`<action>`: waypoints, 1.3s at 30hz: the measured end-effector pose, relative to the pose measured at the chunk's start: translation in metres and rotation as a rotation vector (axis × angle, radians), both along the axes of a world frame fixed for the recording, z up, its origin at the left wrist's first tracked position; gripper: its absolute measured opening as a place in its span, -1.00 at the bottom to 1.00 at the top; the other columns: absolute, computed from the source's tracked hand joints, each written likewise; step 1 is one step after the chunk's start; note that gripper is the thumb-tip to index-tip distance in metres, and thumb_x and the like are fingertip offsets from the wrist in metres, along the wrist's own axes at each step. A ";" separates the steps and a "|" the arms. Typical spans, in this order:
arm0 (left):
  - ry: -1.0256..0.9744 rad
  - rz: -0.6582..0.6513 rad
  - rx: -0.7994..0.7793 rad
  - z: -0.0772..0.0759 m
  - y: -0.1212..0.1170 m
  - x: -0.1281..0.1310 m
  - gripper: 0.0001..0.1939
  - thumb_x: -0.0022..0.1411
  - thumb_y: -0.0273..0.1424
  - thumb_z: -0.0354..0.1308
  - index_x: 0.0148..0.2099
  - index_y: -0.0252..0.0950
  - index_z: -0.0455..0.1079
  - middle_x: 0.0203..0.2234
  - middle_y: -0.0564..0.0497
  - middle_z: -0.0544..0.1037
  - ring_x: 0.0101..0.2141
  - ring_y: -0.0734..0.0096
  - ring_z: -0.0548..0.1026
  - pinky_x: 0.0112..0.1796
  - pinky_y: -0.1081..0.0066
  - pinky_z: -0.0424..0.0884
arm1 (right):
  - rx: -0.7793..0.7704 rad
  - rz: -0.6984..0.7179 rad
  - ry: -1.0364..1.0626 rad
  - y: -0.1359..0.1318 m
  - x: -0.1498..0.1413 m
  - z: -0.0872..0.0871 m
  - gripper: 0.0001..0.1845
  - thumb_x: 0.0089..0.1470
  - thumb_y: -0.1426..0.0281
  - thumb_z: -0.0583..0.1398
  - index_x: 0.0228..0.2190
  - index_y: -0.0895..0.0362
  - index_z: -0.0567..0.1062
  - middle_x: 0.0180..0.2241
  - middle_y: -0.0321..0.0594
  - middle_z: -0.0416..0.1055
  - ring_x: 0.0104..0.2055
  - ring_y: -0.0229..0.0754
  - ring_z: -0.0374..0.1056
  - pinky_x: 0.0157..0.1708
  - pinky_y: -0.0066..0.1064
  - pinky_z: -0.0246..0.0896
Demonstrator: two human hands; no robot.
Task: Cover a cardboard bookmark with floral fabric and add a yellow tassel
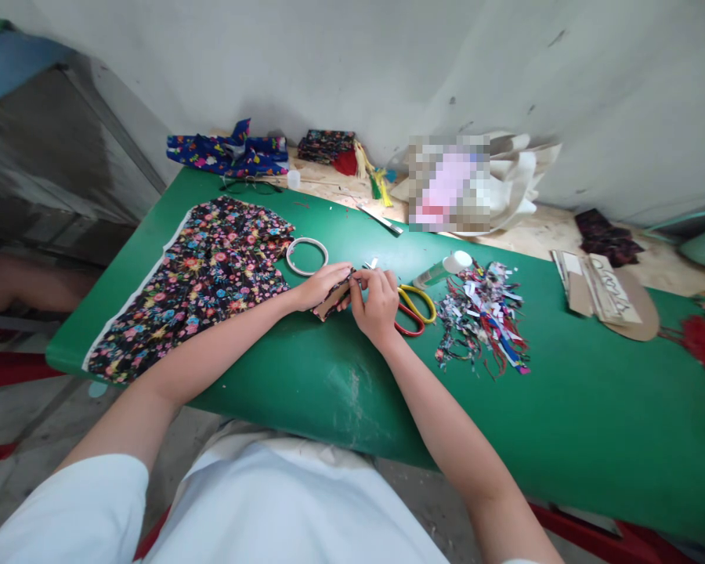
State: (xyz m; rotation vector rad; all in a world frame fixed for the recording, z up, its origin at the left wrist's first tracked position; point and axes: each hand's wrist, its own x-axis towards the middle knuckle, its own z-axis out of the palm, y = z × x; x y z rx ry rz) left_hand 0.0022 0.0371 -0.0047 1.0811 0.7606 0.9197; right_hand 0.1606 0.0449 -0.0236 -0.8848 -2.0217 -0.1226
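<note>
My left hand (323, 283) is wrapped round a small brown cardboard piece (332, 301) edged with dark floral fabric. At its upper right end, the fingers of my right hand (377, 304) pinch the fabric edge; the fingertips partly hide it. Just right of that hand lie scissors (423, 302) with one red and one yellow handle, their blades mostly covered by the hand. A roll of tape (290, 262) rests behind my left hand. Black floral cloth (205, 266) with a white edge spreads under and beyond my left forearm.
A bottle with a white cap (440, 270) lies beside a heap of fabric scraps (485, 317). Farther back are a metal-tipped tool (381, 219), glasses (250, 186), blue patterned cloth (223, 154), folded floral fabric (326, 145) and a cream bag (517, 180). Cardboard pieces (605, 294) lie right on the green table (593, 415).
</note>
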 end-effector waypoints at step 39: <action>-0.100 0.032 -0.168 0.007 0.003 -0.007 -0.75 0.41 -0.23 -0.01 -0.23 -0.32 0.25 -0.51 -0.07 0.62 -0.62 0.40 0.55 -0.59 0.49 0.43 | -0.345 -0.188 0.219 0.017 0.013 -0.013 -0.83 0.32 0.31 0.08 -0.33 0.08 0.37 -0.40 -0.19 0.43 -0.34 -0.11 0.26 -0.30 -0.28 0.15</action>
